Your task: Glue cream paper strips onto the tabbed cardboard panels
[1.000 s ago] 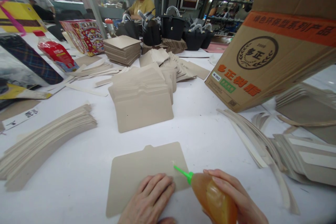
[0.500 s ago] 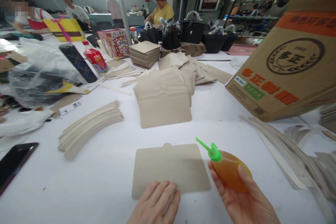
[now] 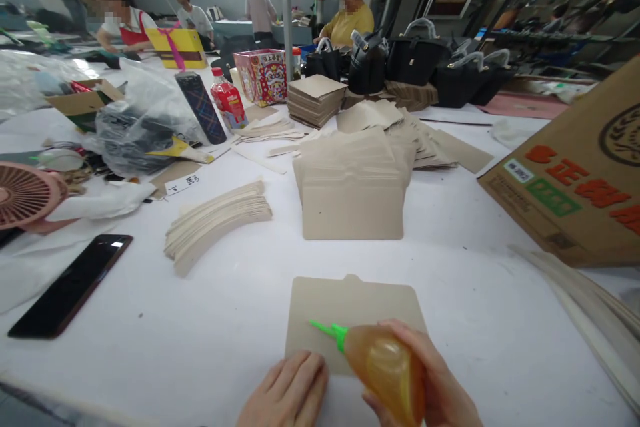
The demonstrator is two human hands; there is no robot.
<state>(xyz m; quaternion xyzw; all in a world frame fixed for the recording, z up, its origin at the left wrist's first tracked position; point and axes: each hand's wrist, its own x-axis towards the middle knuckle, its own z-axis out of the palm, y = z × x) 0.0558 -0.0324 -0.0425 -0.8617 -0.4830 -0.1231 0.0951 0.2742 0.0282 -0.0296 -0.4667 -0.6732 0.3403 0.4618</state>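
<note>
Two hands low at the near edge of the table (image 3: pixel 200 320). My right hand (image 3: pixel 430 390) is wrapped tight round the amber glue bottle (image 3: pixel 385 373), green nozzle (image 3: pixel 327 329) pointing left w/ its tip over the lower-left part of the tan card (image 3: pixel 360 300). My left hand (image 3: pixel 287 393) lies flat, fingers together, pressing the card's near edge, gripping nothing.

Card sits flat near the table's front edge, small tab on its far side. Looks thin, light, fairly stiff; prob. slides easily on the smooth white top, so it wants a palm on it or a pinch at an edge or corner. Bottle looks soft-walled and squeezable; best held round the belly, nozzle kept free.

Further out, mid-table: a fanned stack of same cards (image 3: pixel 353 193), curved strips (image 3: pixel 215 220) to the left, black phone (image 3: pixel 70 283) by the left edge, printed carton (image 3: pixel 575 193) on the right. Far end: black handbags (image 3: pixel 417 60) and other people working.
</note>
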